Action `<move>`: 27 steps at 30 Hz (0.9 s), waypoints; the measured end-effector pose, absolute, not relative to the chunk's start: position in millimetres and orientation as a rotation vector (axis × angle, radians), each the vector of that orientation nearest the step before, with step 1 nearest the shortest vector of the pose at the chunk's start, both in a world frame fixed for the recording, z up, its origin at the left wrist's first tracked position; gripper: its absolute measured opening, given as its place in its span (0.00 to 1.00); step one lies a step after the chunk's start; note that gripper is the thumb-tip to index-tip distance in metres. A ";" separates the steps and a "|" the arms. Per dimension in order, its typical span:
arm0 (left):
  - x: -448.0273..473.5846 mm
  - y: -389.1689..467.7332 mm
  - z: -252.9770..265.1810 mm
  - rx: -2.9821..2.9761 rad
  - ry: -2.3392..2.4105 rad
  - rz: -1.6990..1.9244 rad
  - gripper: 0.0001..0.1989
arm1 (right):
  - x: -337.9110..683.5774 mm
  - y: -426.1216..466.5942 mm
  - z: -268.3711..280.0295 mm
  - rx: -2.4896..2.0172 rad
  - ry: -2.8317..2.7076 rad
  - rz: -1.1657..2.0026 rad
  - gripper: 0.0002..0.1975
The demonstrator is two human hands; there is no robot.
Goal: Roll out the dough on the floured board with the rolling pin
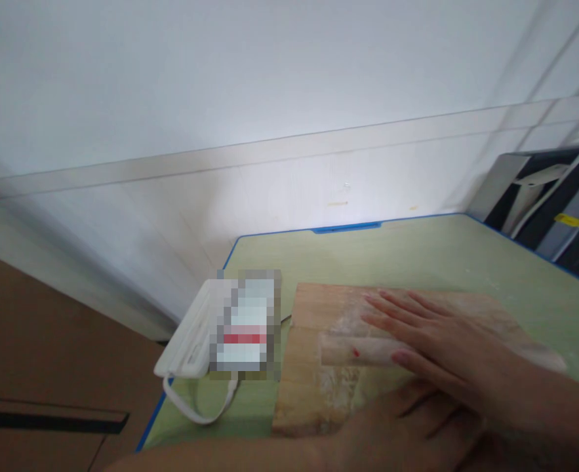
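A pale, flour-dusted rolling pin (338, 351) with a small red mark lies across a wooden board (294, 393). My right hand (431, 334) rests over the pin with its fingers stretched out flat beyond it, palm down. Closer to me, my left hand (417, 419) is low at the board's front edge, its fingers bent and partly covered by my right hand and wrist. Whatever lies under those left fingers is hidden. Flour (353, 314) is spread on the board around the pin.
The board lies on a green table with a blue rim (345, 227). Left of it are a white device (191, 337) with a strap and a blurred-out rectangular object (247, 347). A white wall stands behind; dark items (569, 203) stand beyond the right edge.
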State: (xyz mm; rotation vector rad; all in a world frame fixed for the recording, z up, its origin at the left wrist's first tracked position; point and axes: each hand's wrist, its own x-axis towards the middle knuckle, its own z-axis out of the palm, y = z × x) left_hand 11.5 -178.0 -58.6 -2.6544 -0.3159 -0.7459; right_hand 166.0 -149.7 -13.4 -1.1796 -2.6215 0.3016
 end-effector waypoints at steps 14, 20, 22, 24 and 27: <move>0.0 -181.1 -48.0 -2.654 -0.230 -0.533 0.16 | 160.8 -105.4 -10.2 -1.405 -2.569 0.584 0.30; -0.1 -179.4 -44.8 -2.604 -0.234 -0.574 0.16 | 161.9 -117.8 -13.0 -1.386 -2.559 0.563 0.31; 0.2 -179.0 -44.9 -2.581 -0.238 -0.587 0.16 | 162.5 -115.5 -15.8 -1.402 -2.525 0.540 0.32; 0.4 -179.1 -45.2 -2.580 -0.243 -0.581 0.15 | 163.3 -109.7 -17.9 -1.408 -2.501 0.521 0.31; 0.2 -179.5 -45.6 -2.614 -0.241 -0.550 0.15 | 164.3 -99.8 -18.8 -1.381 -2.510 0.507 0.30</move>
